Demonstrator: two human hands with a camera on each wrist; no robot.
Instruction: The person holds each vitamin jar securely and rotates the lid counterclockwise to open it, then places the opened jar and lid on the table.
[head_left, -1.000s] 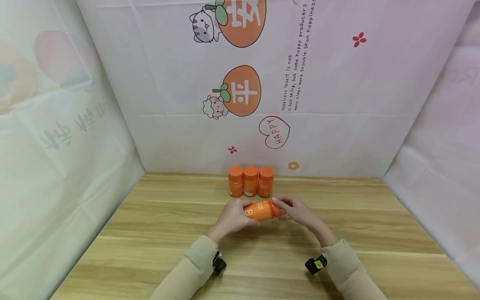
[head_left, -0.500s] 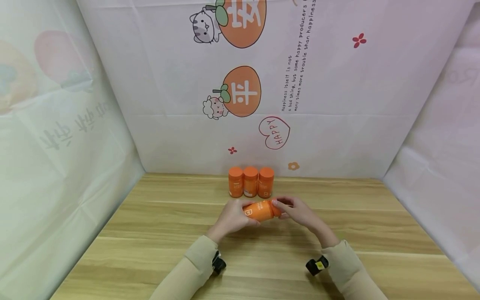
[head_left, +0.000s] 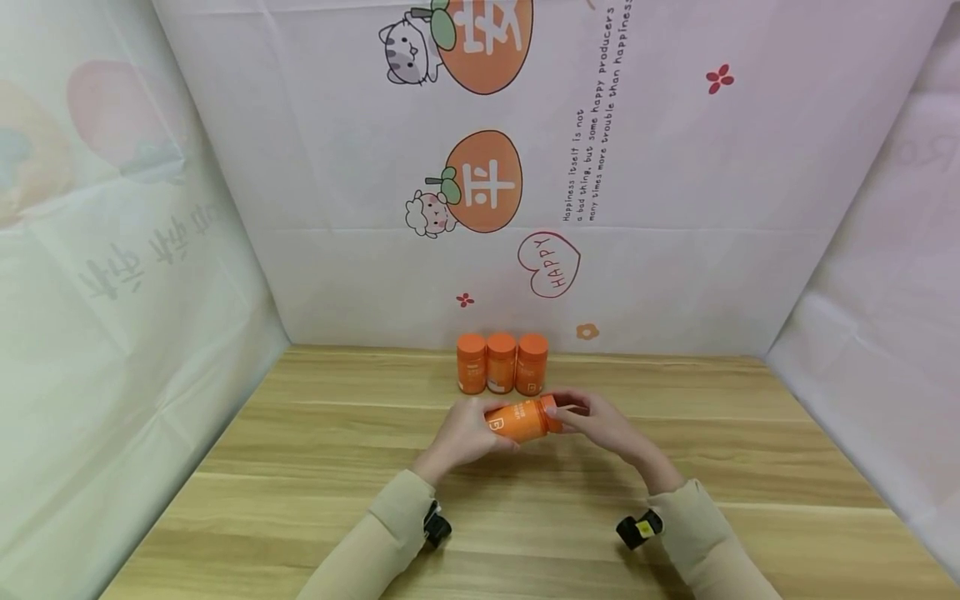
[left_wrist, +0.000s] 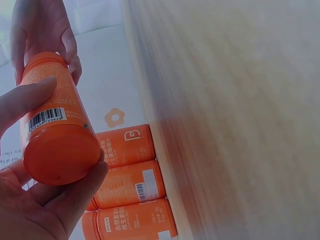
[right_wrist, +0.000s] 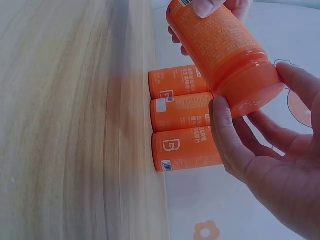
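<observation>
An orange bottle (head_left: 520, 422) with white print is held tilted on its side above the wooden table. My left hand (head_left: 468, 435) grips its body near the base; in the left wrist view the thumb lies along the label by a barcode (left_wrist: 47, 119). At the other end my right hand (head_left: 596, 423) pinches the orange lid (right_wrist: 251, 89) between thumb and fingers. In the right wrist view the lid sits on the bottle's neck. Behind the hands, three similar orange bottles (head_left: 501, 364) stand upright side by side, touching or nearly so.
The wood-grain table (head_left: 360, 533) reaches back to a white printed cloth (head_left: 360, 275). Similar white cloth hangs along the left (head_left: 150, 350) and right (head_left: 877, 333) sides. The upright bottles stand near the table's back edge.
My right fingers have shifted and turned a little around the lid, and the right wrist has moved slightly right. My left hand and the bottle body have stayed in place.
</observation>
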